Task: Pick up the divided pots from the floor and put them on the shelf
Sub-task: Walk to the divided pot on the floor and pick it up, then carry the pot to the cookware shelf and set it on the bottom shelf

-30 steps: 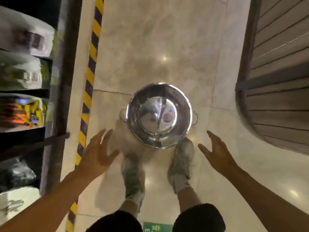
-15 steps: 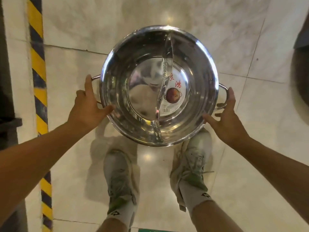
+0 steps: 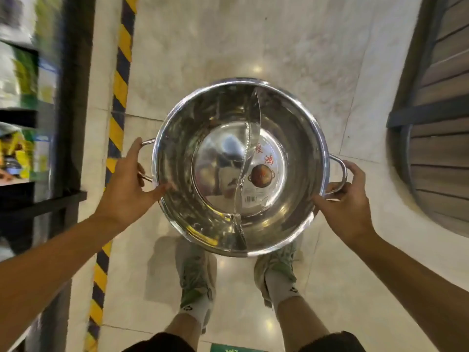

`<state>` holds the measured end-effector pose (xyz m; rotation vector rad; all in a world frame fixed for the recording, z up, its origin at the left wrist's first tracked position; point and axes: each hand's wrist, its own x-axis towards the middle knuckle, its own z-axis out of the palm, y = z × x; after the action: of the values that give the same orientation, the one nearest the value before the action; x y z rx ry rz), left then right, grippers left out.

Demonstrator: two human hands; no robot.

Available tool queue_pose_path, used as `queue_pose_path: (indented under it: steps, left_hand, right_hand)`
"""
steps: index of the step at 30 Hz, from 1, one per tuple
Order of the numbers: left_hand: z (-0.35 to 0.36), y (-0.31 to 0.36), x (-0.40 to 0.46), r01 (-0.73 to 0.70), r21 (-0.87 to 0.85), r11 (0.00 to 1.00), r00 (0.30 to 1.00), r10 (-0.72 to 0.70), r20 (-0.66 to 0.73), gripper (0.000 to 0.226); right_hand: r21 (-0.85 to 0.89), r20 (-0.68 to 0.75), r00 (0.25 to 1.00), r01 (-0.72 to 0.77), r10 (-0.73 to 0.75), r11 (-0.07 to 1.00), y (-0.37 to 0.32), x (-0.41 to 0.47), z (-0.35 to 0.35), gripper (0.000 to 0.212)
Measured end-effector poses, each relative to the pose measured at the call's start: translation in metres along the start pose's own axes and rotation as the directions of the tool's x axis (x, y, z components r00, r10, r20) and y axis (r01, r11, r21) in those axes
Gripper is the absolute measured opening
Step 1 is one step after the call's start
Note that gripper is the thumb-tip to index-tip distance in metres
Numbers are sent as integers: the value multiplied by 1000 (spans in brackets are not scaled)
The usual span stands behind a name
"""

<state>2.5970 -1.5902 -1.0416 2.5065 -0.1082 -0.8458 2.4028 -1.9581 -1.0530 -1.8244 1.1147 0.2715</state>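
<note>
Head view: divided pot (image 3: 193,174) level between your fingers; left hand (image 3: 124,189) and right hand (image 3: 347,207) grip its handles (shelf (image 3: 28,72) off your left fingers).

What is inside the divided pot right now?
The divided pot holds only its curved divider and a label sticker in the right compartment; no food. The divider hides part of the sticker.

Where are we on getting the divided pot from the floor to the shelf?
Done: the divided pot looks lifted above the floor tiles. In hand: left hand and right hand hold it at its side handles. Left: carry it to the shelf, blurred on the left, and set it down.
</note>
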Motion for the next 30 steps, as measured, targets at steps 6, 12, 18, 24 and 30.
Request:
queue_pose_path:
  steps: [6,12,18,24,30]
  left_hand:
    - [-171,113,-97,-113,-103,988,987,100,-128,103]
    - [-335,216,-208,-146,-126,981,967,115,-229,103]
    - [-430,269,-298,-360,-225,906,916,296,-271,92]
    - [-458,278,-318,-415,-275,867,898,341,-280,101]
    - [-472,290,-324,-461,-282,841,878,386,-282,111]
  right_hand:
    - [46,-36,993,110,-109,993,-167,-105,-119,89]
    - [62,-99,958,275,-268,960,-322,-233,-242,90]
    - [28,-115,927,363,-358,931,-391,-341,-317,93]
    - [-14,-196,871,456,-450,890,-409,-392,-342,93]
    - [7,-216,872,452,-440,892,-406,-409,-349,96]
